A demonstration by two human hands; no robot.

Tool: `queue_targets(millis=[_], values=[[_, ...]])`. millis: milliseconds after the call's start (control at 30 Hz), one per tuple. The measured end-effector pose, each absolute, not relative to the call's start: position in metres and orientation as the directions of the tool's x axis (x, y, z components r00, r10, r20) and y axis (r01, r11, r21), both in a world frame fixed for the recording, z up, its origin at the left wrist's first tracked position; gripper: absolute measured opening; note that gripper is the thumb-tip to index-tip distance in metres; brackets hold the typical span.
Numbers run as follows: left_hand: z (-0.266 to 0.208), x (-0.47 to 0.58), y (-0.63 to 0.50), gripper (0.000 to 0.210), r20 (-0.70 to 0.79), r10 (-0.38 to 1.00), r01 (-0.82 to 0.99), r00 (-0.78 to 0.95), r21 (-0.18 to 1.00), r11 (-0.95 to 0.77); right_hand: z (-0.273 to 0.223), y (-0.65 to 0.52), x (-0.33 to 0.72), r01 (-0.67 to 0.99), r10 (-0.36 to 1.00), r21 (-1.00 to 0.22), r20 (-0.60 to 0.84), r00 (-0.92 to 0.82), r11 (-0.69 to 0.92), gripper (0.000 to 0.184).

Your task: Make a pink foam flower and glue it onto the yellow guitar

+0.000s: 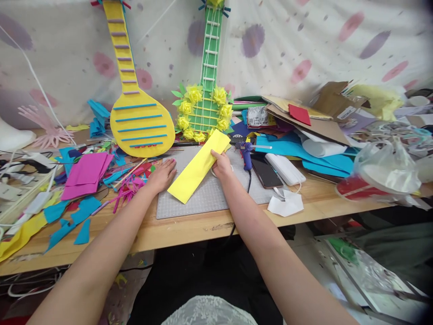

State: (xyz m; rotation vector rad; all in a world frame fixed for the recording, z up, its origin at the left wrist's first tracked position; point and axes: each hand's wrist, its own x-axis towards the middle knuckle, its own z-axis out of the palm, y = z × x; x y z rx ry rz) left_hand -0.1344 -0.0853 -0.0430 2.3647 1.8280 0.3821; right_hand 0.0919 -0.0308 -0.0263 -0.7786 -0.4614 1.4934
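Observation:
My right hand [222,164] grips a yellow paper strip [198,169] by its right edge, the thumb lying on top. The strip slants over a grey cutting mat [182,210]. At the mat's left edge my left hand [163,175] rests palm down with its fingers stretched out, beside magenta paper strips [131,192] and a dark, thin item mostly hidden by the fingers. Behind the hands stand a yellow paper lute shape [144,117] with blue bars and a green one [210,67] ringed with yellow paper flowers.
A purple glue gun [246,158], a phone [266,171] and a white power bank [286,169] lie to the right. Beyond them are blue sheets [287,146] and a bagged red tub [358,185]. Magenta sheets [86,175], blue scraps and power strips [20,198] crowd the left.

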Motion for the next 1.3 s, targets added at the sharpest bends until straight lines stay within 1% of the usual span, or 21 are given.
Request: queue_targets(millis=[133, 267, 467, 567, 600, 667, 733, 767, 800, 833, 867, 933, 967, 1000, 1067, 1133, 1167, 1233, 1300], values=[[-0.039, -0.140, -0.086, 0.055, 0.107, 0.960, 0.937, 0.258, 0.213, -0.276, -0.026, -0.029, 0.092, -0.700, 0.985, -0.710, -0.163, 0.058, -0.076, 0.017], [-0.033, -0.158, -0.098, 0.062, 0.082, 0.957, 0.940, 0.277, 0.182, -0.287, -0.029, -0.026, 0.092, -0.711, 0.980, -0.699, -0.187, 0.075, -0.079, 0.018], [-0.023, -0.204, -0.123, 0.064, 0.017, 0.963, 0.950, 0.270, 0.160, -0.269, -0.037, -0.024, 0.088, -0.594, 0.955, -0.802, -0.220, 0.201, -0.060, 0.016], [-0.013, -0.196, -0.129, 0.060, 0.071, 0.962, 0.947, 0.264, 0.172, -0.272, -0.039, -0.024, 0.087, -0.605, 0.950, -0.795, -0.217, 0.225, -0.039, 0.015], [-0.010, -0.186, -0.128, 0.057, 0.119, 0.956, 0.936, 0.270, 0.200, -0.289, -0.039, -0.024, 0.086, -0.612, 0.953, -0.791, -0.203, 0.226, -0.024, 0.015], [-0.002, -0.160, -0.124, 0.051, 0.238, 0.941, 0.905, 0.240, 0.297, -0.306, -0.037, -0.025, 0.085, -0.623, 0.960, -0.782, -0.168, 0.223, 0.008, 0.016], [0.006, -0.131, -0.115, 0.047, 0.292, 0.943, 0.843, 0.161, 0.456, -0.285, -0.032, -0.028, 0.085, -0.644, 0.970, -0.765, -0.140, 0.198, 0.021, 0.016], [0.009, -0.118, -0.109, 0.048, 0.267, 0.957, 0.788, 0.117, 0.561, -0.253, -0.029, -0.030, 0.084, -0.658, 0.975, -0.753, -0.132, 0.180, 0.019, 0.016], [0.011, -0.106, -0.103, 0.052, 0.199, 0.977, 0.709, 0.081, 0.677, -0.196, -0.026, -0.032, 0.084, -0.671, 0.978, -0.741, -0.130, 0.162, 0.012, 0.016], [0.013, -0.097, -0.097, 0.059, 0.103, 0.992, 0.618, 0.071, 0.776, -0.125, -0.023, -0.034, 0.085, -0.681, 0.981, -0.732, -0.133, 0.144, 0.001, 0.015], [0.014, -0.090, -0.092, 0.063, -0.021, 0.993, 0.550, 0.115, 0.834, -0.046, -0.020, -0.036, 0.085, -0.688, 0.982, -0.725, -0.137, 0.126, -0.013, 0.015], [0.014, -0.083, -0.084, 0.063, -0.248, 0.949, 0.473, 0.192, 0.871, 0.132, -0.015, -0.040, 0.086, -0.696, 0.988, -0.717, -0.131, 0.082, -0.037, 0.014], [0.012, -0.081, -0.082, 0.060, -0.319, 0.927, 0.447, 0.199, 0.871, 0.204, -0.013, -0.042, 0.086, -0.694, 0.992, -0.718, -0.118, 0.047, -0.052, 0.013], [0.010, -0.081, -0.081, 0.056, -0.353, 0.919, 0.410, 0.177, 0.875, 0.258, -0.011, -0.044, 0.086, -0.682, 0.995, -0.727, -0.101, -0.009, -0.079, 0.013], [0.003, -0.081, -0.083, 0.052, -0.330, 0.941, 0.280, 0.077, 0.913, 0.297, -0.011, -0.048, 0.085, -0.615, 0.982, -0.770, -0.078, -0.170, -0.167, 0.015], [-0.004, -0.080, -0.088, 0.053, -0.272, 0.962, 0.127, -0.017, 0.954, 0.272, -0.012, -0.052, 0.082, -0.500, 0.945, -0.830, -0.091, -0.314, -0.246, 0.017], [-0.008, -0.080, -0.090, 0.054, -0.250, 0.967, 0.067, -0.053, 0.965, 0.254, -0.014, -0.054, 0.080, -0.447, 0.931, -0.855, -0.105, -0.350, -0.265, 0.017], [-0.014, -0.078, -0.096, 0.053, -0.225, 0.970, -0.001, -0.087, 0.974, 0.226, -0.017, -0.056, 0.076, -0.381, 0.931, -0.887, -0.126, -0.342, -0.260, 0.017], [-0.016, -0.079, -0.100, 0.051, -0.219, 0.972, -0.037, -0.079, 0.975, 0.217, -0.020, -0.056, 0.074, -0.362, 0.947, -0.902, -0.130, -0.293, -0.236, 0.018]])
